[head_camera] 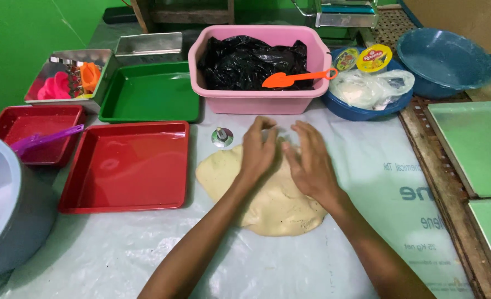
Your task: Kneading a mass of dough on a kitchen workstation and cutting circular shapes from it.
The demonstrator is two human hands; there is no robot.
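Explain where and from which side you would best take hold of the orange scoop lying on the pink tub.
Probably by the slim handle of the orange scoop, coming from above on the right. The handle juts toward the rim of the pink tub, free of the black plastic bag, while the broad blade lies on the bag.

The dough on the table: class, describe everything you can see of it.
The dough is a pale yellow, soft-looking slab, pressed flat with an uneven rounded outline. It lies on the clear plastic sheet covering the table, right of the big red tray. Both hands rest on its far part: the left hand and the right hand, fingers spread.
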